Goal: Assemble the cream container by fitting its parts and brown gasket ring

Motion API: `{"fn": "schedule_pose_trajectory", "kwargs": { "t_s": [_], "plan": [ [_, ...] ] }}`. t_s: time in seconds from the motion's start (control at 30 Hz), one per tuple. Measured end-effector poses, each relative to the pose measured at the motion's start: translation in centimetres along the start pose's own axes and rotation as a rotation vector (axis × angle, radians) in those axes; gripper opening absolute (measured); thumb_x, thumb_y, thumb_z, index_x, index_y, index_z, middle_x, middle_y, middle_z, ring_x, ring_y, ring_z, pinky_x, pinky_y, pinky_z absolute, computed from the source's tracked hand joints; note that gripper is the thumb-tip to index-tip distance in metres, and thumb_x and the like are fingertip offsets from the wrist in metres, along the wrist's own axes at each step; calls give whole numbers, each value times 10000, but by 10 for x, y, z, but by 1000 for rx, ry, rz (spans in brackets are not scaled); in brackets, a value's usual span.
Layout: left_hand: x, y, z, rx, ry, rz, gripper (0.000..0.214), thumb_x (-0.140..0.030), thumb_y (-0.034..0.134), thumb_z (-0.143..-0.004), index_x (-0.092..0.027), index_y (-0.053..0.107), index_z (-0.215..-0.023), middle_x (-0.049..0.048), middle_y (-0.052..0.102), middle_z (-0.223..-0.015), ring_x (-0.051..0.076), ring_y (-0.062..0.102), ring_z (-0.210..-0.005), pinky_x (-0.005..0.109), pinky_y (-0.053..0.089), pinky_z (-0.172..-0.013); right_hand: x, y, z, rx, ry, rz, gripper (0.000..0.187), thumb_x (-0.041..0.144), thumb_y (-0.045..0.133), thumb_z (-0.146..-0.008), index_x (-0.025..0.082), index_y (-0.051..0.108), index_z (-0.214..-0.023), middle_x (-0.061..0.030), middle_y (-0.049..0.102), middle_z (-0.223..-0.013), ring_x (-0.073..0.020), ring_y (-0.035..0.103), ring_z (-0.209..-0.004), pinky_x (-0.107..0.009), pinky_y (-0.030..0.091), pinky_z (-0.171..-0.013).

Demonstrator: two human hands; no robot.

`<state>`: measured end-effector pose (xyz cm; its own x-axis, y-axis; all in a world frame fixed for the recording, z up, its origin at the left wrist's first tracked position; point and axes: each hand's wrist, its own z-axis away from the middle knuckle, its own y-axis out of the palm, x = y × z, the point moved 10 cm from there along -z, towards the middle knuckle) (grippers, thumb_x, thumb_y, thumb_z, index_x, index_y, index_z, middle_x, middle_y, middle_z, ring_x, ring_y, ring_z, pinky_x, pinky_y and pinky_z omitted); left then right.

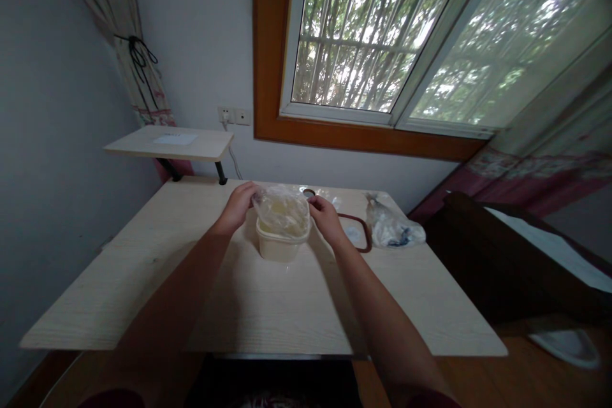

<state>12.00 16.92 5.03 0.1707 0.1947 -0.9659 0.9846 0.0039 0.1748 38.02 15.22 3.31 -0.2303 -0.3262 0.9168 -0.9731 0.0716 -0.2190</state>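
Forearms (382, 325) flank 1 tub (282, 248); lid (354, 234) and bag (393, 227) lie rightward.

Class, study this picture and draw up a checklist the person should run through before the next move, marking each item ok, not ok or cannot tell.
1. Container upright on the table: ok.
2. Left hand at the clear plastic: ok, fingers at its left edge.
3. Right hand gripping the plastic: cannot tell; the fingers are at its right edge, but the grip is too small to judge.
4. Plastic smooth over the container: not ok, it looks crumpled.
5. Brown-rimmed piece apart from the container: ok, it lies flat to the right.
6. Contents of the plastic bag at far right identified: cannot tell.
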Motion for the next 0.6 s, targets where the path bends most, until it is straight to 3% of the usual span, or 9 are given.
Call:
{"fn": "schedule_pose_trajectory", "kwargs": {
  "t_s": [0.13, 0.43, 0.6],
  "plan": [
    [15, 3, 2, 0, -130, 92, 211, -297, 681, -650, -185, 504, -618, -29, 511, -643, 112, 503, -608, 227, 397, -564, -4, -1, -1, -3, -3, 39, 246, 457, 670, -786, 212, 666, -815, -5, 658, -765, -184, 585, -717, -292, 451, -682],
    [32, 1, 26, 157, -329, 242, 244, -242, 759, -676, -177, 533, -740, -8, 595, -721, 121, 610, -691, 249, 496, -656, -18, -4, 6, 10, 48, 144, 215, 421, 623, -795, 210, 667, -809, -22, 697, -805, -200, 618, -766, -318, 489, -732],
    [32, -3, 32, 161, -319, 160, 279, -303, 719, -777, -217, 531, -965, 12, 631, -886, 148, 654, -771, 315, 542, -716, 2, -10, 12, -53, -31, 76, 249, 392, 639, -832, 222, 645, -1015, -70, 698, -1092, -220, 663, -923, -354, 536, -782]
  ]
}}
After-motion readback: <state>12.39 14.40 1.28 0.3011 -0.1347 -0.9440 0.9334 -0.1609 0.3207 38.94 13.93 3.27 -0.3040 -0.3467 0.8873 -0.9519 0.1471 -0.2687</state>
